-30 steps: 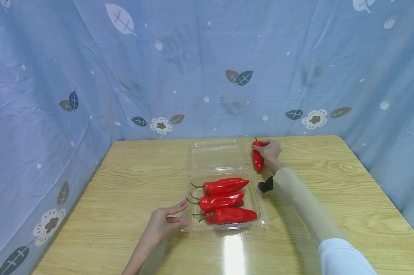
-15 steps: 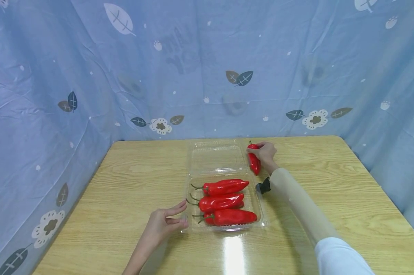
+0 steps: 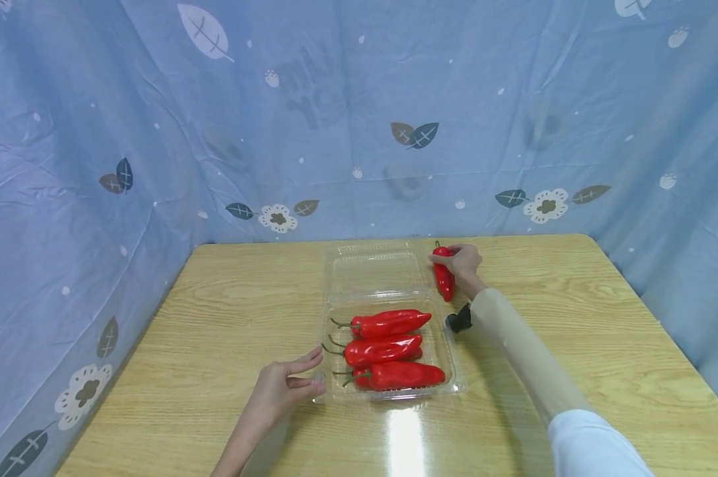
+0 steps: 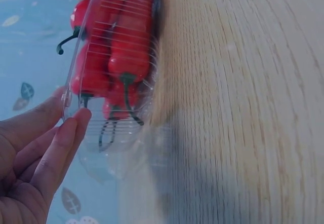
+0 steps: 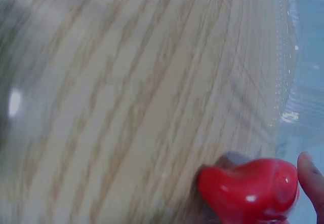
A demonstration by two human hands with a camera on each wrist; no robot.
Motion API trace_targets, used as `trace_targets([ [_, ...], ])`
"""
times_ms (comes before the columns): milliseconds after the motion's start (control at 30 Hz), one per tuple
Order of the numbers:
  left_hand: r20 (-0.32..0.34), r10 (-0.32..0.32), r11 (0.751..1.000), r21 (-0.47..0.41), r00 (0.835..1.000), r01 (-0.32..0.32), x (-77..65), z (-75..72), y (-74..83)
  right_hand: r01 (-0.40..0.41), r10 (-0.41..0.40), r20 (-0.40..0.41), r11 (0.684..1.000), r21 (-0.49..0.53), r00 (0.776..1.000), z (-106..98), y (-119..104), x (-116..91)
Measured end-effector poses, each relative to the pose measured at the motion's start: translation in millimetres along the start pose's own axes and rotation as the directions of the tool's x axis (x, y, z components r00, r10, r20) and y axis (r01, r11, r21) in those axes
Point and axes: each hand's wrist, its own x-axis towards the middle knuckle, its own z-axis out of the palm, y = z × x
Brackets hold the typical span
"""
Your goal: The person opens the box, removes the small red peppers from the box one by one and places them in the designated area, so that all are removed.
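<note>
An open clear plastic clamshell container (image 3: 452,358) lies on the table, its lid folded back. Several long red peppers (image 3: 387,322) with green stems lie in its base, side by side. At the base's near left corner my left hand (image 3: 278,394) pinches the rim; the left wrist view shows thumb and fingers meeting at the rim edge (image 4: 67,98). Beyond the base, just right of the lid (image 3: 373,268), my right hand (image 3: 463,262) holds another red pepper (image 3: 444,281) near its stem end. In the right wrist view this pepper (image 5: 248,191) appears low over the wood, with a fingertip against it.
A small black device (image 3: 459,319) sits at the right wrist, close to the container's right edge. The wooden table (image 3: 234,298) extends on both sides, with a blue patterned curtain (image 3: 359,132) along its back and sides.
My right hand and its pepper have shifted left toward the lid, then slightly back to the right. My left hand keeps its place at the container's corner.
</note>
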Motion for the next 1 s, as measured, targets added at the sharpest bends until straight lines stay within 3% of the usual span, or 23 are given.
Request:
trace_targets([
  [267,0.001,0.002,1.0,-0.015,1.0,-0.002,0.8,-0.7,0.8,0.021,-0.021,-0.002,0.997,0.068,1.0,-14.2,-6.4,-0.7],
  [400,-0.001,-0.002,1.0,-0.001,1.0,0.002,0.7,-1.3,0.5,0.123,-0.124,0.009,0.991,0.059,0.992,-27.4,-14.1,-0.3],
  [500,-0.004,-0.008,1.0,0.014,1.0,0.008,1.5,-1.7,0.3,0.245,-0.249,0.067,0.968,0.057,0.966,-37.4,-21.2,-1.6],
  [633,-0.009,-0.007,0.999,0.031,1.0,0.007,2.6,-2.2,0.0,0.363,-0.377,0.234,0.926,0.101,0.896,-44.2,-28.8,-9.9],
  [767,-0.008,0.003,1.0,0.025,1.0,-0.003,1.9,-2.2,-0.1,0.416,-0.425,0.404,0.902,0.115,0.81,-40.1,-30.2,-28.8],
  [900,-0.005,0.008,1.0,0.012,1.0,-0.008,0.8,-1.7,-0.4,0.522,-0.509,0.511,0.843,0.131,0.693,-34.0,-26.2,-54.4],
  [1000,0.002,0.006,1.0,0.006,1.0,-0.006,0.1,-1.0,-1.1,0.557,-0.565,0.558,0.804,0.207,0.608,-32.2,-22.9,-74.1],
])
